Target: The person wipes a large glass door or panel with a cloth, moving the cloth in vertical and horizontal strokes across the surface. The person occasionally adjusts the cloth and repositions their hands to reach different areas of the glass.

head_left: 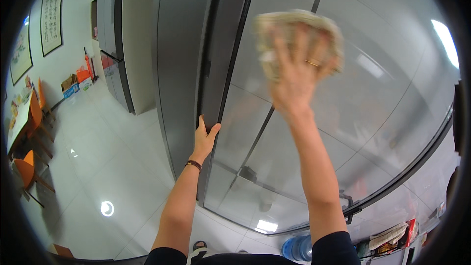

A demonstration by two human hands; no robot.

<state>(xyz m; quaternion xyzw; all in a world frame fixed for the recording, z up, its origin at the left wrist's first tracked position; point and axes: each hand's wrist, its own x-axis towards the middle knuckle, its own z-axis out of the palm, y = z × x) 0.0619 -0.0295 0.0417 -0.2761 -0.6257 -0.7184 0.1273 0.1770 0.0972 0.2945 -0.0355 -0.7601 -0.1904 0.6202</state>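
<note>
My right hand [299, 73] holds a crumpled beige cloth [274, 24] pressed against the large glass panel [368, 122], its fingers spread over the cloth and blurred, with a gold ring on one. Lower down to its left, my left hand [205, 137], with a beaded bracelet at the wrist, grips the upright dark grey door frame [211, 93]. The fingertips of that hand are partly hidden at the frame's edge.
At left stand orange chairs [29, 169] at a table [19, 115]; beyond are a grey fridge [110, 29] and boxes [71, 90] by the wall. Below are a blue water bottle [297, 247] and a low rack [390, 240] on the tiled floor [117, 167].
</note>
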